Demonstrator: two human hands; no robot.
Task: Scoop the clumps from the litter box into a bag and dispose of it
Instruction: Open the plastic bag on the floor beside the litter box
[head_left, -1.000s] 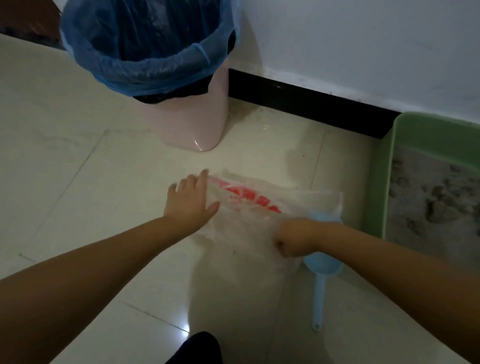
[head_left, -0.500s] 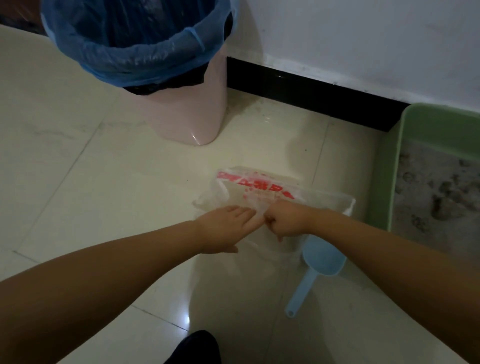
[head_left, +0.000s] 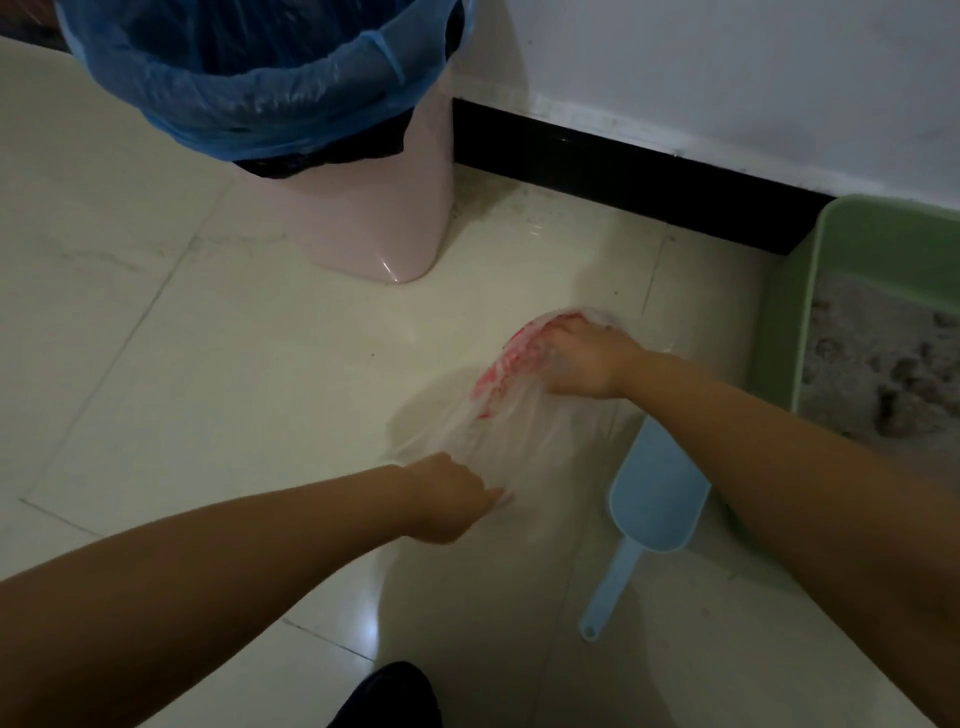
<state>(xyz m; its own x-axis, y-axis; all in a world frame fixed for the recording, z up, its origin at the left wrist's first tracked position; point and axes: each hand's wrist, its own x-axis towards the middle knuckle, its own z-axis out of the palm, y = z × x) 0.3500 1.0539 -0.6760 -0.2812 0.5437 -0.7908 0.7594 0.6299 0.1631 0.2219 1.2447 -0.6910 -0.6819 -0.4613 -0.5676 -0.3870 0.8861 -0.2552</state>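
The right hand (head_left: 584, 361) has its fingers (head_left: 558, 332) curled into the far end of the thin plastic bag (head_left: 511, 415), bunching the red-printed film at about one o'clock from the bag's middle. The left hand (head_left: 449, 499) pinches the near edge of the bag at about seven o'clock; its fingertips are blurred, so exactly how they close cannot be told. Between the two hands the bag lies stretched over the floor (head_left: 234, 364).

The step in hand looks like opening the bag. To do it well, rub the two layers apart at the mouth, then pull the edges wide so it stays open near the litter box (head_left: 795, 322), which sits at three o'clock with clumps (head_left: 904, 374) lying in the sand. The blue scoop (head_left: 657, 509) lies at five o'clock, just beside the bag. The lined bin (head_left: 363, 223) stands at eleven o'clock, well apart.
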